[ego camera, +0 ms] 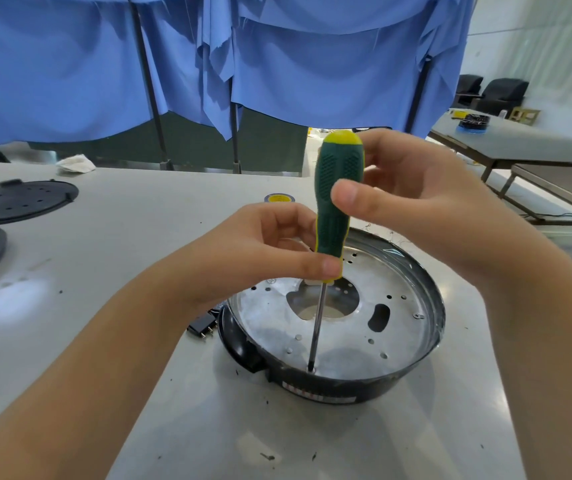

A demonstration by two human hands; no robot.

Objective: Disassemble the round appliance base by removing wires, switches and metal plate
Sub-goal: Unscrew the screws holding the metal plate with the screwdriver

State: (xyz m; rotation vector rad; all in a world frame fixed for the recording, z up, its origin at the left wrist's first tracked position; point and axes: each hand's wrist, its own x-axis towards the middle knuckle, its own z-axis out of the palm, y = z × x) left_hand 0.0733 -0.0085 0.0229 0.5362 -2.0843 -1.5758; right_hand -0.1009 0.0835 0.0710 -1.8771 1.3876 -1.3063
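Observation:
The round black appliance base [346,393] sits on the grey table [121,258], with a perforated metal plate [343,334] inside it. A green and yellow screwdriver [338,188] stands nearly upright, its tip in a screw at the plate's near edge. My left hand [260,251] pinches the lower end of the handle between thumb and fingers. My right hand [412,195] curls round the upper handle, thumb in front. A black plug [203,323] lies by the base's left side.
Two black round covers [18,200] lie at the table's left. A crumpled white cloth [75,164] and a yellow tape roll [279,198] sit farther back. Blue curtains hang behind. Another table [519,143] stands at the right.

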